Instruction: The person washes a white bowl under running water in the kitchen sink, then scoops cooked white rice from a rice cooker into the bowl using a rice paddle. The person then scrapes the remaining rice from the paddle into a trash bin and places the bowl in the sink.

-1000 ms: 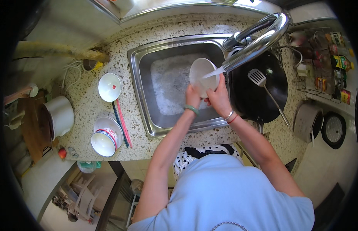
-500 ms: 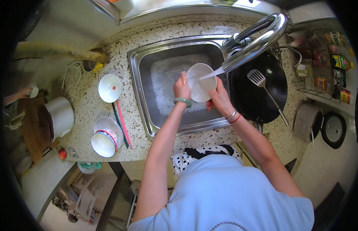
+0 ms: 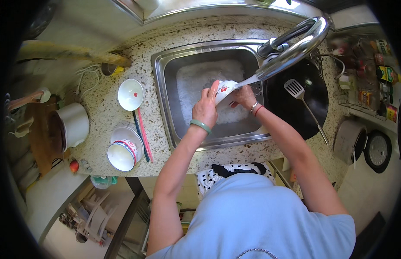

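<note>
A white bowl (image 3: 225, 90) with a red pattern on its outside is tipped on its side over the sink (image 3: 166, 108). My left hand (image 3: 205, 108), a green bangle at its wrist, grips the bowl from the left. At the bowl's right edge my right hand (image 3: 246, 96) is closed against it, its fingertips partly hidden. Water from the chrome faucet (image 3: 295, 55) runs onto the bowl and right hand. Below them, cloudy, sudsy water (image 3: 189, 82) lies in the sink.
To the left on the speckled counter (image 3: 97, 142) are a white bowl (image 3: 130, 95), dark and pink chopsticks (image 3: 144, 137) and stacked bowls (image 3: 121, 156). Right of the sink sits a black wok (image 3: 278, 99) with a slotted spatula (image 3: 295, 88). A rack of jars (image 3: 383, 88) stands beyond.
The bowl has turned from showing its inside to showing its patterned outside. Both hands have shifted their hold around it. The whole view has moved slightly.
</note>
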Available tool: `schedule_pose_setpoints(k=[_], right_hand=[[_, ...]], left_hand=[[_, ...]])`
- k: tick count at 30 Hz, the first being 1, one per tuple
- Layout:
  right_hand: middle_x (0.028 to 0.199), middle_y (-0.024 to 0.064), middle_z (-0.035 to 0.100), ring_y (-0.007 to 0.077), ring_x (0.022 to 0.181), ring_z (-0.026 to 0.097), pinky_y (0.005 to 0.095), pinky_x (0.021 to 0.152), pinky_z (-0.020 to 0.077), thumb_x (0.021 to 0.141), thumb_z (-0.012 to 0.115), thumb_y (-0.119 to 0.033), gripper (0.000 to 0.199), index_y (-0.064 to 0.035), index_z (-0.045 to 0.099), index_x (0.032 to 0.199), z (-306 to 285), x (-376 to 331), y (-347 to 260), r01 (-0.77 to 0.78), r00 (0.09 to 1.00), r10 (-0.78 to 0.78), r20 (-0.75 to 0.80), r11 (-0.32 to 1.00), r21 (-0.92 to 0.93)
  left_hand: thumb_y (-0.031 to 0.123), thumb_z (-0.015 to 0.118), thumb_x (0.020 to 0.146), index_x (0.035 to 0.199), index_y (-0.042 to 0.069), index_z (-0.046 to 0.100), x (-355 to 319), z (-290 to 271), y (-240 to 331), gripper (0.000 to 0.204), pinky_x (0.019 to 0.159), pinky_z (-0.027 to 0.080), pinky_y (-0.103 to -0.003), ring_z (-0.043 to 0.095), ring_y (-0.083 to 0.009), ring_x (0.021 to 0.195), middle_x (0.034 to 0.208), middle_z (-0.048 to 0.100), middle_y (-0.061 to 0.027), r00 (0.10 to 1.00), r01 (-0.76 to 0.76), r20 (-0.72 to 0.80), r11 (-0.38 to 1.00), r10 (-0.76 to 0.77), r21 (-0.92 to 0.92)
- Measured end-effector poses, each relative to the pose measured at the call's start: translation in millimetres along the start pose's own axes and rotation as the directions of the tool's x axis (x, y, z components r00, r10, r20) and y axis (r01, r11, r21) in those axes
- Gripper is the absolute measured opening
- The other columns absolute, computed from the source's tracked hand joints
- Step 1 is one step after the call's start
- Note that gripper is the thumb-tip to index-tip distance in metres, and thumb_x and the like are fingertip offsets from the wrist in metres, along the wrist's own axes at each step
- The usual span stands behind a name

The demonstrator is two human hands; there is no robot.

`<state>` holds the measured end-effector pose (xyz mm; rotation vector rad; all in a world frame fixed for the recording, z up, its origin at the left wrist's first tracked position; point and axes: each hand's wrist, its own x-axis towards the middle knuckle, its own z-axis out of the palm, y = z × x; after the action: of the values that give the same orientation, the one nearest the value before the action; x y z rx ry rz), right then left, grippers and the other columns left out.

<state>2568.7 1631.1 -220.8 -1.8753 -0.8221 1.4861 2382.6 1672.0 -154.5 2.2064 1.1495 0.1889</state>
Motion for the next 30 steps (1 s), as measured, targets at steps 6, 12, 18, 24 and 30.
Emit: schedule_pose_setpoints(k=[6, 12, 18, 24, 30], right_hand=[[0.075, 0.015, 0.065, 0.0341, 0.068, 0.065, 0.0424, 0.06, 0.0522, 0.084, 0.058, -0.009, 0.011, -0.0039, 0.06, 0.093, -4.2, 11.9, -12.6, 0.455, 0.764, -0.617, 0.191, 0.305, -0.836], [0.093, 0.0168, 0.065, 0.0339, 0.081, 0.066, 0.0409, 0.066, 0.0532, 0.088, 0.05, -0.005, 0.02, -0.0046, 0.056, 0.107, -1.6, -8.8, -25.2, 0.527, 0.723, -0.675, 0.145, 0.404, -0.748], [0.095, 0.019, 0.065, 0.0404, 0.084, 0.063, 0.0457, 0.07, 0.0516, 0.09, 0.049, -0.007, 0.026, -0.0067, 0.057, 0.115, 4.6, -28.4, -23.4, 0.377, 0.827, -0.534, -0.177, 0.759, -0.531], [0.097, 0.0212, 0.065, 0.0363, 0.074, 0.066, 0.0421, 0.063, 0.0515, 0.093, 0.044, -0.006, 0.036, -0.005, 0.047, 0.129, 16.1, -24.0, -7.9, 0.43, 0.615, -0.626, -0.479, 0.775, -0.462], [0.102, 0.0252, 0.056, 0.0397, 0.069, 0.062, 0.0468, 0.058, 0.0542, 0.08, 0.045, 0.002, 0.043, -0.002, 0.037, 0.123, 10.5, -56.4, -24.6, 0.139, 0.92, -0.214, -0.328, 0.961, -0.238]], left_hand=[[0.006, 0.048, 0.088, 0.141, 0.019, 0.039, 31.0, -1.3, -6.1, 0.055, 0.062, 0.056, -0.046, 0.068, -0.0356, 0.071, 0.09, 0.063, -0.0209, 0.992, -0.024, 0.124, 0.912, -0.029, 0.409], [0.03, 0.05, 0.097, 0.102, 0.008, 0.066, 54.2, 9.9, -57.7, 0.027, 0.043, 0.051, -0.037, 0.063, -0.0254, 0.043, 0.067, 0.066, -0.0143, 0.944, 0.194, 0.303, 0.963, -0.133, -0.184], [0.037, 0.057, 0.095, 0.1, 0.008, 0.061, 29.7, 62.9, -49.0, 0.029, 0.032, 0.031, -0.025, 0.047, -0.0113, 0.037, 0.061, 0.059, -0.0072, 0.724, 0.673, 0.587, 0.181, -0.362, -0.717], [0.042, 0.069, 0.087, 0.098, 0.009, 0.061, 13.4, 112.1, 13.4, 0.036, 0.034, 0.024, -0.023, 0.036, -0.0065, 0.038, 0.06, 0.056, -0.0021, 0.748, 0.51, 0.618, -0.385, -0.244, -0.769], [0.043, 0.067, 0.086, 0.094, 0.004, 0.064, 46.1, 101.8, -24.0, 0.04, 0.05, 0.044, -0.038, 0.062, -0.0287, 0.058, 0.072, 0.067, -0.0134, 0.882, 0.264, -0.129, 0.701, -0.454, -0.663]])
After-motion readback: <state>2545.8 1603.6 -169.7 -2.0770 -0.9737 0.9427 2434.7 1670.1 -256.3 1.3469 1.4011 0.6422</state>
